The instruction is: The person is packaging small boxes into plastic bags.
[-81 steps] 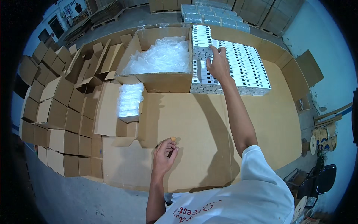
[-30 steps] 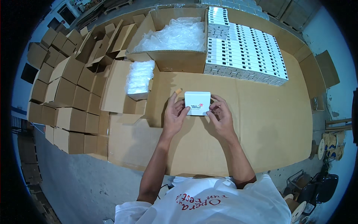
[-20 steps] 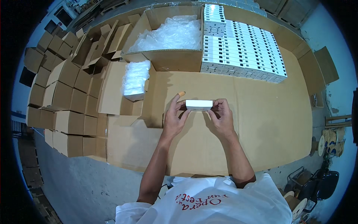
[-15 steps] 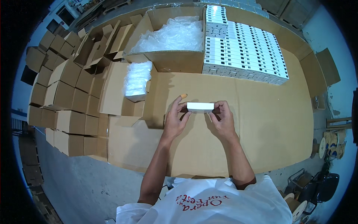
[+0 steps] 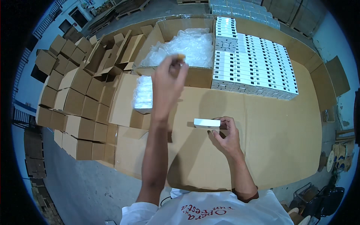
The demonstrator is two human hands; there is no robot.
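White card makes up the small flat box (image 5: 207, 123), which is held edge-on just above the brown cardboard-covered table (image 5: 270, 150). Its long axis runs left to right across the scene, and its right end is pinched by the fingers (image 5: 221, 120) of the right hand (image 5: 226, 135), curled narrow around it. The left end of the box is free and points toward the left arm.

The left hand (image 5: 167, 84) is raised well apart from the box, up and to the far left of it, over the near edge of the large open carton (image 5: 195, 77) filled with clear plastic bags (image 5: 183, 47). Its fingers are drawn together around something small with an orange-brown tip (image 5: 180, 56); what that is cannot be told.

To the far right of the carton, rows of white boxes (image 5: 255, 63) are stacked on the table. A smaller carton of folded plastic (image 5: 143, 92) lies near the left forearm, and folded brown cartons (image 5: 71, 101) are piled at the left.
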